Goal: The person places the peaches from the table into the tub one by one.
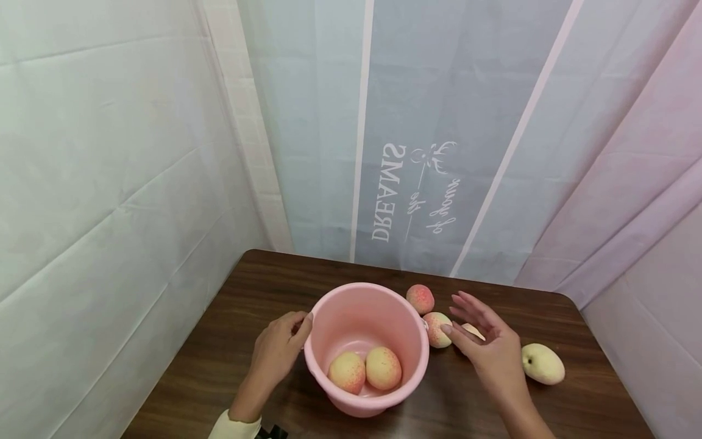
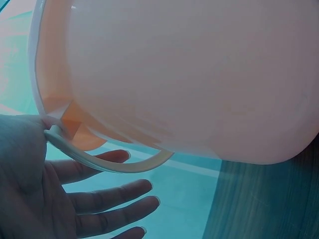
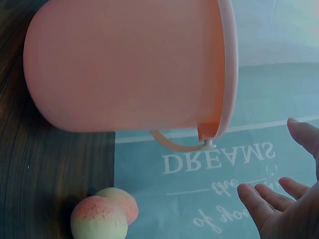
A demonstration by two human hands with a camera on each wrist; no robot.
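Observation:
A pink bucket (image 1: 366,308) stands upright on the table, with two yellow-and-red peaches (image 1: 347,372) at its bottom. My left hand (image 1: 276,344) touches the bucket's left rim at the thumb. In the left wrist view its other fingers (image 2: 112,194) extend loosely below the white handle (image 2: 112,164). My right hand (image 1: 490,347) hovers right of the bucket, fingers apart, holding nothing. Beneath and beside it lie a peach (image 1: 437,331) close to the bucket and a pale fruit (image 1: 473,331) partly hidden by the hand. A redder peach (image 1: 420,299) lies behind them.
A pale yellow oblong fruit (image 1: 543,364) lies right of my right hand. The dark wooden table (image 1: 258,280) has rounded far corners. Hanging cloth (image 1: 417,91) with mirrored lettering rises behind it, and a pale cloth wall (image 1: 109,213) stands on the left.

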